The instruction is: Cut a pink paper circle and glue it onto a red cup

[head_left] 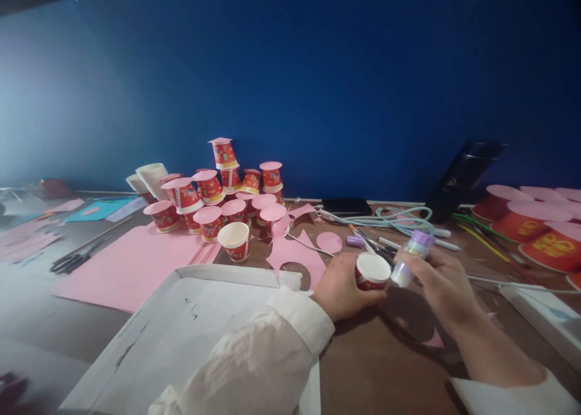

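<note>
My left hand [341, 289] is wrapped round a red paper cup [373, 271], its white open mouth facing up. In my right hand [447, 285] is a glue stick [412, 259], white and purple, held at a slant just right of the cup and apart from it. A purple cap [354, 241] lies on the table behind my left hand. Near it is a loose pink paper disc [329, 242]. Another red paper cup [233, 241] stands upright farther left, its mouth uncovered.
Red cups topped with pink discs [209, 216] are stacked by the blue wall. Pink sheets [122, 264], scissors [79, 259] and a white tray [149, 330] lie left. A black bottle [467, 176], coiled cable [399, 216] and larger red cups [551, 242] stand or lie right.
</note>
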Demonstrator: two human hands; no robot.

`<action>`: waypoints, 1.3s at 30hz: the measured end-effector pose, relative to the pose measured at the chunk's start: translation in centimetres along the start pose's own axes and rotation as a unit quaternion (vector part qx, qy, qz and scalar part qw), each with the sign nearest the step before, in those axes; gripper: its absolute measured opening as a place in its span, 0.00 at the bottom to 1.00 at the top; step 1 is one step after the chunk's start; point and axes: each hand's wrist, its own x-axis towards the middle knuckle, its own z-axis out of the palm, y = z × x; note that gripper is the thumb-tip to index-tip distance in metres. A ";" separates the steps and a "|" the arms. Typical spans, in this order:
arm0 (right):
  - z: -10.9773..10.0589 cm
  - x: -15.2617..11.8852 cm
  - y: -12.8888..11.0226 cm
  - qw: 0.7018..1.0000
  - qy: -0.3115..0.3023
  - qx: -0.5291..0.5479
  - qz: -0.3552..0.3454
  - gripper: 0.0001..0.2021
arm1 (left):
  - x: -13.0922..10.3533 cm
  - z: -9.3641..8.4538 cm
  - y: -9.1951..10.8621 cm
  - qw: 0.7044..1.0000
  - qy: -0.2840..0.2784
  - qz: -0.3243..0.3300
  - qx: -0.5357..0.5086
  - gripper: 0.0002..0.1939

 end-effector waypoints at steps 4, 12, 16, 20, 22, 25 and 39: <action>0.2 0.1 -0.3 0.994 0.062 0.092 0.005 0.19 | -0.1 -0.1 0.2 1.000 0.004 -0.007 0.001 0.17; 0.8 -0.3 -1.7 0.997 0.044 -0.045 -0.036 0.14 | 0.0 -0.2 0.4 1.000 -0.004 -0.026 0.008 0.17; 0.7 -0.1 -1.7 0.990 0.076 -0.114 -0.044 0.16 | -0.1 -0.1 0.3 0.999 -0.001 -0.036 0.010 0.23; 0.6 0.1 -1.6 0.978 0.106 -0.174 -0.041 0.19 | -0.2 0.0 0.0 0.999 -0.006 -0.034 0.012 0.27; 0.7 0.0 -1.7 0.976 0.114 -0.180 -0.049 0.20 | -0.2 0.0 -0.1 0.999 -0.009 -0.036 0.012 0.28; 1.0 0.0 -1.8 0.969 0.138 -0.194 -0.068 0.20 | -0.2 0.1 -0.2 0.999 -0.007 -0.038 0.000 0.29; 0.9 0.0 -1.6 0.983 0.107 -0.141 -0.049 0.19 | -0.3 0.1 -0.2 0.999 -0.018 -0.047 0.011 0.28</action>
